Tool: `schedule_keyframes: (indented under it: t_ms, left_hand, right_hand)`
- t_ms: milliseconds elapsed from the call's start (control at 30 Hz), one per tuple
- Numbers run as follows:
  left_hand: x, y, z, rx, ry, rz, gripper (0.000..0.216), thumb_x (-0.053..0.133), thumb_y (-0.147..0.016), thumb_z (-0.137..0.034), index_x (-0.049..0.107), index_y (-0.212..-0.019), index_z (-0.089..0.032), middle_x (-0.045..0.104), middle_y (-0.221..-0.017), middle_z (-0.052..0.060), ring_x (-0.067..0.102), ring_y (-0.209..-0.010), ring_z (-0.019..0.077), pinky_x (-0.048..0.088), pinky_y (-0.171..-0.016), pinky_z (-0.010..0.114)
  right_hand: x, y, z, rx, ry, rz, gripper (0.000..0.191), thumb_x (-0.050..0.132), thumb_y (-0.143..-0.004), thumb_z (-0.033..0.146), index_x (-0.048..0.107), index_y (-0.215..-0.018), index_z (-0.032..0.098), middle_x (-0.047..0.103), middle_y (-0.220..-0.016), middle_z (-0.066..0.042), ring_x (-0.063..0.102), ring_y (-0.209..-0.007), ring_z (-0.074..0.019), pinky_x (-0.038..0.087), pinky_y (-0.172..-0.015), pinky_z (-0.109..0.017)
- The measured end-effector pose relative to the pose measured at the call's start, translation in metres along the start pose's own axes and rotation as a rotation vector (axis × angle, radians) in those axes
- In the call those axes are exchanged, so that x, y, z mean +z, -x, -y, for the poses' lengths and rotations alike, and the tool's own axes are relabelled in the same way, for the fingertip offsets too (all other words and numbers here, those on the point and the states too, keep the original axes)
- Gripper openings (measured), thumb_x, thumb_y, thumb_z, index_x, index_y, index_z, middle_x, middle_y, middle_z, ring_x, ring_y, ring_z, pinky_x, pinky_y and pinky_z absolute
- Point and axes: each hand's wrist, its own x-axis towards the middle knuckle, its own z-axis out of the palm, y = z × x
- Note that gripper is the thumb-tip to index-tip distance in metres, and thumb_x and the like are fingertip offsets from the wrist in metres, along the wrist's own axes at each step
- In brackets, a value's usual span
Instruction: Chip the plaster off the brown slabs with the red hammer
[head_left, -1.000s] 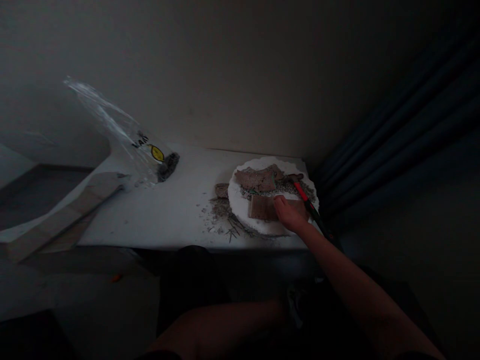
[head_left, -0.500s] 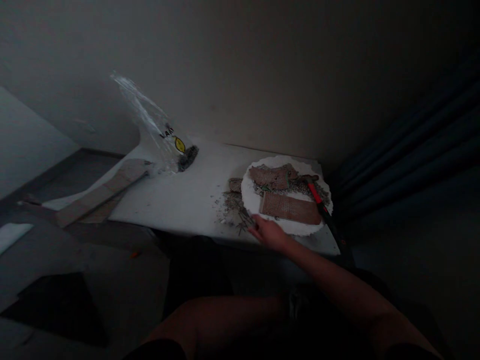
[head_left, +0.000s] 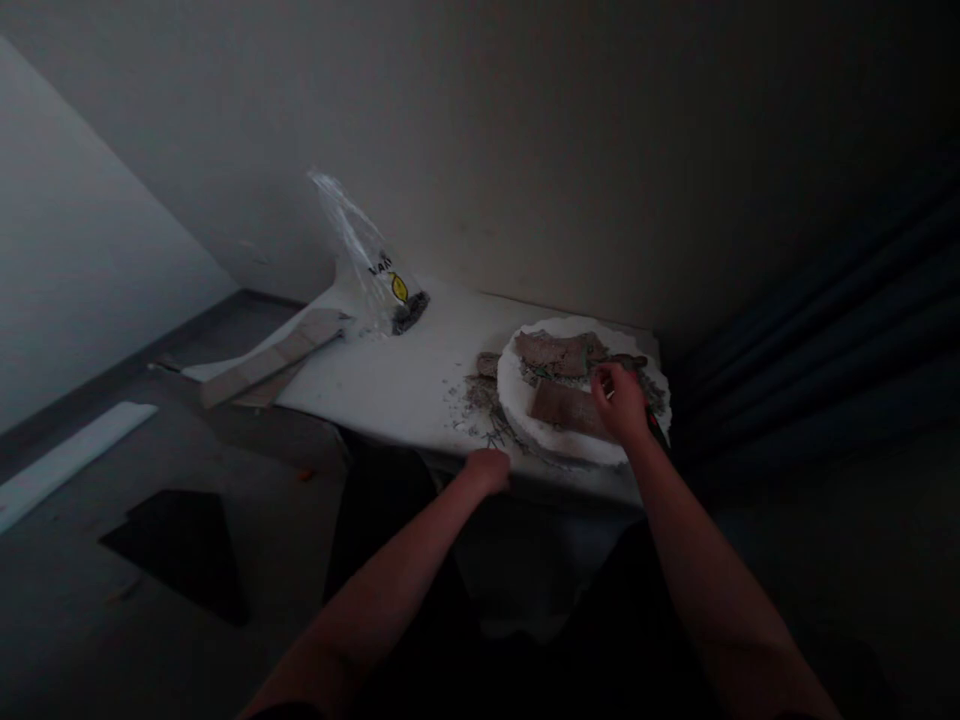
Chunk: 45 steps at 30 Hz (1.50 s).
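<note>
plate (head_left: 525, 425) on table (head_left: 375, 385) R end | bag (head_left: 375, 270) behind-L | plank (head_left: 270, 360) far L

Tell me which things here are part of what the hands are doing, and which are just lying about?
In use:
right hand over the brown slabs on the white disc
hammer, mostly hidden behind that hand
left hand at the table edge, by the nails

Lying about:
plastic bag
plank
white strip on the floor

White round slab (head_left: 525, 425); brown perforated boards (head_left: 559, 402); clear bag (head_left: 367, 262), yellow logo.
</note>
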Motion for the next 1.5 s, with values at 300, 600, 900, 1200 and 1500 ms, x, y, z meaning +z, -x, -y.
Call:
schedule_keyframes:
  t_ms: [300,600,900,1200,1500]
  left_hand:
    - [0.002,-0.015,0.029,-0.195,0.049,-0.226,0.034,0.044,-0.096,-0.024,0.063,-0.121,-0.010,0.065,-0.123,0.021,0.066,-0.112,0.0280,0.052,-0.090,0.035]
    - [-0.027,-0.013,0.037,-0.226,0.278,-0.503,0.020,0.053,-0.089,-0.025,0.065,-0.100,-0.014,0.069,-0.107,0.017,0.067,-0.099,0.0281,0.052,-0.083,0.036]
    - [-0.083,-0.067,-0.027,0.531,0.920,-0.387,0.023,0.060,-0.083,-0.026,0.063,-0.103,-0.016,0.070,-0.095,0.005,0.066,-0.082,0.0151,0.052,-0.075,0.027]
    - [-0.072,-0.099,-0.030,0.496,1.043,-0.396,0.024,0.070,-0.079,-0.036,0.059,-0.089,-0.018,0.068,-0.085,0.002,0.065,-0.077,0.0144,0.052,-0.074,0.028]
    - [-0.060,-0.096,-0.039,0.469,0.900,-0.366,0.018,0.064,-0.085,-0.035,0.063,-0.084,-0.018,0.066,-0.075,0.000,0.061,-0.068,0.0122,0.049,-0.065,0.025]
  right_hand:
    - [-0.026,0.028,0.005,-0.077,0.108,0.108,0.026,0.047,-0.090,0.026,0.063,-0.109,0.017,0.065,-0.099,-0.010,0.060,-0.072,-0.0194,0.050,-0.076,-0.035]
    - [-0.066,0.045,-0.024,0.058,0.239,0.062,0.027,0.050,-0.090,0.030,0.066,-0.109,0.020,0.064,-0.108,-0.014,0.061,-0.092,-0.0267,0.051,-0.083,-0.041]
    - [-0.066,0.048,-0.067,0.148,0.459,0.207,0.038,0.057,-0.089,0.030,0.062,-0.124,0.017,0.059,-0.113,-0.018,0.058,-0.104,-0.0338,0.049,-0.091,-0.052]
    - [-0.070,0.037,-0.090,0.143,0.469,0.261,0.029,0.056,-0.091,0.034,0.065,-0.111,0.016,0.058,-0.109,-0.017,0.057,-0.104,-0.0326,0.050,-0.091,-0.047]
    - [-0.063,0.026,-0.094,0.123,0.422,0.284,0.028,0.054,-0.092,0.035,0.064,-0.109,0.016,0.059,-0.108,-0.017,0.057,-0.102,-0.0325,0.049,-0.092,-0.048]
